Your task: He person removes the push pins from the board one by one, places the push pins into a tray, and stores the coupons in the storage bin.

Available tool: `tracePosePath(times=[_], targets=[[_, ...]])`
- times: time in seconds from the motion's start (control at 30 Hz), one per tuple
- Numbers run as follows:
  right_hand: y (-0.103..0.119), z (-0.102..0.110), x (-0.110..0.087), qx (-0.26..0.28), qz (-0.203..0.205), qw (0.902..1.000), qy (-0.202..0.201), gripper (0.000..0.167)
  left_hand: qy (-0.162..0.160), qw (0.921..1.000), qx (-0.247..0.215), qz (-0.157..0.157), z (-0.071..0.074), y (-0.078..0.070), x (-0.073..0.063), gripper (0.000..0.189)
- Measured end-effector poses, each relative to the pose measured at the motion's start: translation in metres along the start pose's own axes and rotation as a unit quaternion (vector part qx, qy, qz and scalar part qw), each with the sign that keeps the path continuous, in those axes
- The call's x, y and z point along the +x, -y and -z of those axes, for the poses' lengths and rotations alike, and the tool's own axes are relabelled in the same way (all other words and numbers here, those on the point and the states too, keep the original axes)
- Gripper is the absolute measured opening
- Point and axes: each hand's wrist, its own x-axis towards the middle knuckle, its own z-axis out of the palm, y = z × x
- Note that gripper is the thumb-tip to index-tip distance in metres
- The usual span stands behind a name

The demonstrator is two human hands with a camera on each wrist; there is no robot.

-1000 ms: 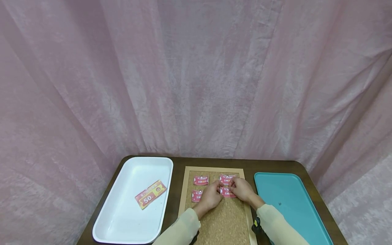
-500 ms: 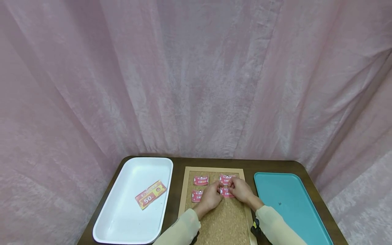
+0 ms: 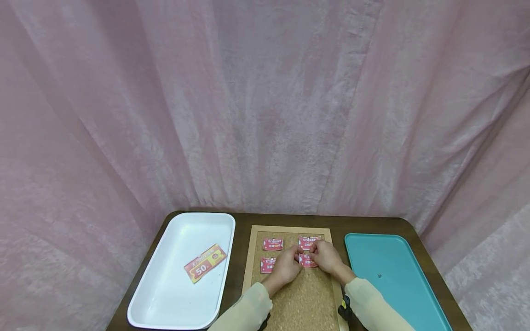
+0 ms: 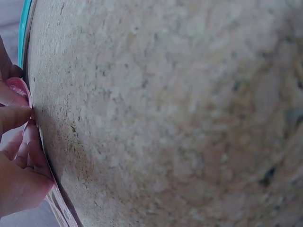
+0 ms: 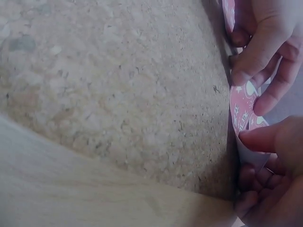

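Observation:
On the cork board [image 3: 302,299] are several small pink coupons, two pairs in rows. My left hand [image 3: 287,265] pinches the left end of the lower right coupon [image 3: 306,262], while my right hand [image 3: 326,256] pinches its right part. In the right wrist view this coupon [image 5: 242,106] bends up off the cork between both hands' fingertips. Just above it sits the upper right coupon [image 3: 307,241], partly behind the right fingers. The upper left coupon [image 3: 273,244] shows whole; the lower left coupon [image 3: 267,265] is partly covered by my left hand.
Left of the board stands a white tray [image 3: 178,299] with a larger pink-and-yellow coupon [image 3: 205,263] in it. To the right is a teal tray [image 3: 414,294] holding a tiny dark piece [image 3: 379,276]. A pink curtain [image 3: 265,115] hangs behind the dark table [image 3: 285,219].
My right hand has shifted very slightly left at the lower right coupon. The left hand keeps its place on the board.

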Motion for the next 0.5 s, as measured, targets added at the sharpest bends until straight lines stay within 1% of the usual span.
tracePosePath(times=[0.1,0.17,0.33,0.5], targets=[[0.002,0.000,-0.001,-0.003,0.004,1.0000,0.001,0.013,-0.001,1.0000,0.002,-0.003,0.001,-0.001,0.000,0.033],[0.003,-0.001,-0.002,-0.008,0.012,0.9999,0.001,0.014,0.002,1.0000,0.000,0.002,0.001,-0.002,-0.001,0.033],[0.008,-0.004,-0.004,-0.020,0.025,0.9995,0.004,0.018,-0.004,1.0000,-0.004,0.004,0.001,-0.001,0.000,0.036],[0.012,-0.003,-0.005,-0.032,0.013,0.9994,0.006,0.015,-0.002,1.0000,-0.007,0.007,-0.001,0.000,-0.001,0.036]])
